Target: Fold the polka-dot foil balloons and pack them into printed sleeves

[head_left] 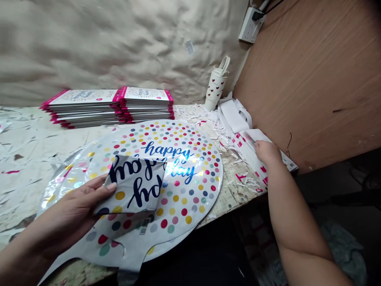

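Note:
My left hand [89, 198] is closed on a folded foil balloon [135, 184], white with dark blue lettering and coloured dots, thumb on top. Under it, flat foil balloons [190, 206] with a round outline, "happy" lettering and multicoloured dots lie on the table, their tails towards me. Off to the right, my right hand [267, 153] has its fingers pinched at the top of a row of white-and-pink paper packets [248, 153]. The fingertips are partly hidden, and a thin edge shows beside them.
Two stacks of pink-edged printed packets [86, 109] stand against the cloth-covered wall. A white tumbler [216, 87] with hearts is at the back right, near white strips [233, 115]. Paper scraps litter the table [24, 159]. A wooden panel [321, 79] and power strip [251, 26] bound the right.

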A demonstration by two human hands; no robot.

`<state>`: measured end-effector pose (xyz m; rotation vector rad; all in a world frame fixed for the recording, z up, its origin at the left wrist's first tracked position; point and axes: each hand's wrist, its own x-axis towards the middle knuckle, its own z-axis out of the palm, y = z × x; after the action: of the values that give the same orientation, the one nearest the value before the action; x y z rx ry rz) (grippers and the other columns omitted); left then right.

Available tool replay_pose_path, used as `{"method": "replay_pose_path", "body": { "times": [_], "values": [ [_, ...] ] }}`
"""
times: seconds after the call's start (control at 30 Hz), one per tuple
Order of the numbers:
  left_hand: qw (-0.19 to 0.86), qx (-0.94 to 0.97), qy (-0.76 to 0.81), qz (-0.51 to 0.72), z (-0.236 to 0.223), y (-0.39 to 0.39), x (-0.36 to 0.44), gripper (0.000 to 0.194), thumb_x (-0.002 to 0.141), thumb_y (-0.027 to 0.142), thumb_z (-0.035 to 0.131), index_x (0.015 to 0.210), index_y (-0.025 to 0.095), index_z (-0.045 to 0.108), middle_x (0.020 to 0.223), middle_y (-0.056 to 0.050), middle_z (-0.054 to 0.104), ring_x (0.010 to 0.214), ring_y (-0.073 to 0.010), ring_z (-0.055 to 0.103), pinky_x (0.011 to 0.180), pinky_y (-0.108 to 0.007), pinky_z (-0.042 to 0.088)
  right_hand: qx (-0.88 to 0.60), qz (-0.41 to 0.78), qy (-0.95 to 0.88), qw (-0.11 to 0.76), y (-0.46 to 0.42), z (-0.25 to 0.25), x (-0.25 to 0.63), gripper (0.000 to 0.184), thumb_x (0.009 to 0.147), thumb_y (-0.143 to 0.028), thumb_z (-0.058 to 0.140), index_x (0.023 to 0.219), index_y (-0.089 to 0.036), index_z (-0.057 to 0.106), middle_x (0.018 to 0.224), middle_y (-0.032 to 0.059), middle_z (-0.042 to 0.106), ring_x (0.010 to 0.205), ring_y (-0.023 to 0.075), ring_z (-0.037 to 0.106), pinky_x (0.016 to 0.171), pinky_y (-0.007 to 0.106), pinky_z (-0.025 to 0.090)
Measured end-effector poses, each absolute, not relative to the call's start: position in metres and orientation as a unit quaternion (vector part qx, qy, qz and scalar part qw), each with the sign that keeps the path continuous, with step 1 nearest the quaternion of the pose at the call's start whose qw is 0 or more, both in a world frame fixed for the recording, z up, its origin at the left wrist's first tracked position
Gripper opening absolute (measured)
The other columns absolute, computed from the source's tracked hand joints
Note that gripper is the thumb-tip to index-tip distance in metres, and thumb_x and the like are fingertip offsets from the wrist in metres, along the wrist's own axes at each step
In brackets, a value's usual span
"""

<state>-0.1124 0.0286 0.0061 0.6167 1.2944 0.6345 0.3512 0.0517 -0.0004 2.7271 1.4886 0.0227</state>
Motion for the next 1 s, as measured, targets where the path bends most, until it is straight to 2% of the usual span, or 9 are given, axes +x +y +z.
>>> {"method": "replay_pose_path", "body": {
  "times": [0.17,0.33,0.43,0.5,0.6,0.73,0.83,0.93,1.0],
  "values": [
    [0.696,0.296,0.573,0.317,0.008,0.012,-0.122,0.049,0.068,0.034,0.069,0.114,0.033,0.054,0.086,0.003,0.071,0.082,-0.0241,0.065,0.07,-0.036,0.054,0.776,0.086,0.611,-0.128,0.024,-0.008,0.228,0.05,0.091,-0.027,0.021,0.134,-0.011,0.04,0.105,0.022,0.062,0.081,0.0309,0.063,0.068,0.045,0.049],
    [0.754,0.329,0.5,0.27,0.013,-0.009,-0.106,0.053,0.068,0.034,0.07,0.118,0.029,0.053,0.088,-0.002,0.07,0.082,-0.027,0.065,0.071,-0.041,0.054,0.581,-0.187,0.776,-0.159,0.006,-0.033,0.136,0.04,0.088,-0.047,0.032,0.093,-0.03,0.069,0.077,0.0065,0.071,0.071,0.0204,0.067,0.058,0.031,0.052],
    [0.796,0.369,0.439,0.195,0.015,-0.009,-0.092,0.048,0.073,0.035,0.065,0.118,0.025,0.053,0.093,-0.004,0.068,0.085,-0.0269,0.064,0.076,-0.043,0.053,0.506,-0.373,0.757,-0.179,0.017,-0.018,0.146,0.057,0.094,-0.046,0.012,0.099,-0.03,0.066,0.079,0.0009,0.072,0.071,0.0128,0.067,0.06,0.027,0.05],
    [0.78,0.426,0.427,0.167,0.013,0.001,-0.08,0.044,0.076,0.036,0.061,0.117,0.021,0.053,0.096,-0.006,0.067,0.089,-0.027,0.063,0.079,-0.042,0.052,0.432,-0.511,0.726,-0.161,0.025,-0.004,0.161,0.052,0.094,-0.045,0.019,0.101,-0.025,0.066,0.085,0.0019,0.071,0.075,0.0128,0.067,0.062,0.025,0.05],
    [0.609,0.584,0.488,0.224,0.006,0.016,-0.06,0.039,0.081,0.035,0.052,0.117,0.02,0.053,0.102,-0.008,0.065,0.098,-0.0271,0.06,0.083,-0.043,0.049,0.434,-0.614,0.635,-0.178,0.04,0.005,0.182,0.027,0.075,-0.039,0.061,0.086,-0.016,0.069,0.08,0.0047,0.07,0.069,0.0164,0.066,0.059,0.024,0.05],
    [0.257,0.802,0.448,0.299,-0.012,0.012,-0.012,0.034,0.085,0.023,0.04,0.115,0.018,0.054,0.118,-0.01,0.058,0.112,-0.0236,0.051,0.096,-0.042,0.041,0.566,-0.542,0.537,-0.313,0.074,-0.012,0.21,0.019,0.072,-0.031,0.062,0.08,-0.014,0.064,0.068,0.0026,0.067,0.06,0.0135,0.061,0.054,0.023,0.049],
    [0.231,0.899,0.344,0.14,-0.033,-0.003,0.031,0.037,0.087,0.025,0.036,0.117,0.012,0.055,0.125,-0.016,0.053,0.114,-0.0251,0.05,0.096,-0.038,0.041,0.61,-0.486,0.508,-0.365,0.098,-0.029,0.226,0.016,0.073,-0.029,0.061,0.077,-0.014,0.059,0.063,0.0006,0.064,0.056,0.0124,0.059,0.05,0.021,0.047],
    [0.209,0.904,0.372,0.031,-0.052,-0.004,0.042,0.067,0.084,0.047,0.043,0.134,0.004,0.035,0.143,-0.024,0.026,0.131,-0.0385,0.024,0.102,-0.054,0.026,0.623,-0.47,0.494,-0.383,0.107,-0.034,0.232,0.016,0.068,-0.028,0.065,0.075,-0.015,0.059,0.063,0.0005,0.063,0.054,0.0124,0.058,0.05,0.022,0.047],
    [0.227,0.916,0.331,0.01,-0.054,0.005,0.019,0.071,0.081,0.053,0.045,0.136,0.01,0.033,0.146,-0.02,0.02,0.134,-0.0381,0.014,0.104,-0.058,0.017,0.617,-0.478,0.494,-0.384,0.106,-0.03,0.232,0.02,0.064,-0.029,0.069,0.074,-0.014,0.06,0.064,0.0013,0.064,0.055,0.0134,0.059,0.051,0.024,0.048]
  ]
}}
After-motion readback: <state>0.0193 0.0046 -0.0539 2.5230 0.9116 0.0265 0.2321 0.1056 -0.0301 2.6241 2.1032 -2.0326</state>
